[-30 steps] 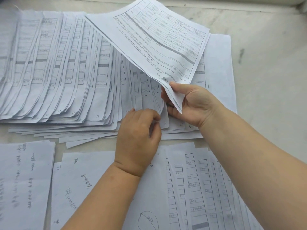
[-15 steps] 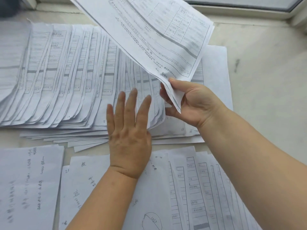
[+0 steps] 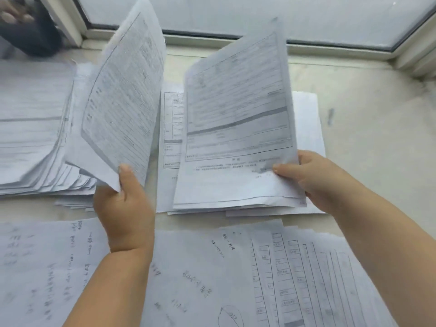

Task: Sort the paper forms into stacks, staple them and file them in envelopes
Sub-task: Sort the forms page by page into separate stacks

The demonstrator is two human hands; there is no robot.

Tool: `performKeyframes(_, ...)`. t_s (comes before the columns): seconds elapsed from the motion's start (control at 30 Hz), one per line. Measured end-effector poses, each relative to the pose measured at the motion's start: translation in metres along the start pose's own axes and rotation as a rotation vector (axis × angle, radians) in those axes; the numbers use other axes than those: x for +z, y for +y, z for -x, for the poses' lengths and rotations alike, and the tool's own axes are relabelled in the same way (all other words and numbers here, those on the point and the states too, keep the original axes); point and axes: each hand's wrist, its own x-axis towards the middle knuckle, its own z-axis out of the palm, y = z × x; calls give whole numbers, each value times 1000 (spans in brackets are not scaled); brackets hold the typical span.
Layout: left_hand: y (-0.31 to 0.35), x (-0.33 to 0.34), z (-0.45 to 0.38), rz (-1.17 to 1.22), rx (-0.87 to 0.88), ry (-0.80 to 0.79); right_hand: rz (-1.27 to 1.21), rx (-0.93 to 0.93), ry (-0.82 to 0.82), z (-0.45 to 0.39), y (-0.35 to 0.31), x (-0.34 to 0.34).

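Note:
My left hand (image 3: 122, 204) grips the bottom corner of a printed form (image 3: 125, 100) and holds it lifted and tilted above the fanned pile of forms (image 3: 35, 128) at the left. My right hand (image 3: 313, 178) pinches the lower right edge of a thin stack of forms (image 3: 238, 123), raised at an angle over the flat sheets (image 3: 169, 128) lying in the middle. Both lifted papers are blurred.
Handwritten sheets (image 3: 47, 267) and a fan of printed forms (image 3: 306, 279) lie along the near edge. Bare stone sill (image 3: 377, 138) stretches to the right, with a window frame (image 3: 236, 38) behind. A dark object (image 3: 30, 36) sits at the far left corner.
My left hand, flat over the fanned pile before, now grips a sheet lifted from it. My right hand has moved its stack to the right. The camera has tilted up toward the window.

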Motion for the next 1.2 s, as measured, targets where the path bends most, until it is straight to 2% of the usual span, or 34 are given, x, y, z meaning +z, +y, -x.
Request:
performKeyframes(0.1, -3, 0, 0, -68, 186, -123, 135, 79, -58, -20, -3, 30)
performKeyframes(0.17, -4, 6, 4, -162, 377, -324, 216, 96, -66, -30, -4, 43)
performKeyframes(0.23, -14, 14, 6, -271, 501, -614, 267, 99, -41, -35, -4, 49)
performKeyframes(0.3, -26, 18, 7, -448, 546, -808, 199, 123, 4, -36, -1, 47)
performKeyframes(0.43, -29, 16, 7, -630, 566, -972, 59, 147, 105, -25, 6, 37)
performKeyframes(0.5, -25, 15, 3, -671, 572, -1035, 119, 86, 198, -16, 13, 32)
performKeyframes(0.57, -22, 12, -1, -689, 592, -1089, 268, -42, 387, 1, 22, 28)
performKeyframes(0.63, -18, 5, -3, -592, 633, -1083, 249, -147, 530, 30, 31, 27)
performKeyframes(0.73, -13, -20, 0, -411, 690, -1020, 104, -162, 530, 82, 49, 44)
performKeyframes(0.87, -17, -79, 14, -339, 682, -940, 71, -82, 303, 138, 79, 102)
performKeyframes(1.03, -46, -186, 35, -417, 580, -816, 75, 8, -25, 182, 112, 185)
performKeyframes(1.2, -86, -285, 67, -492, 450, -753, 141, 23, -136, 214, 135, 241)
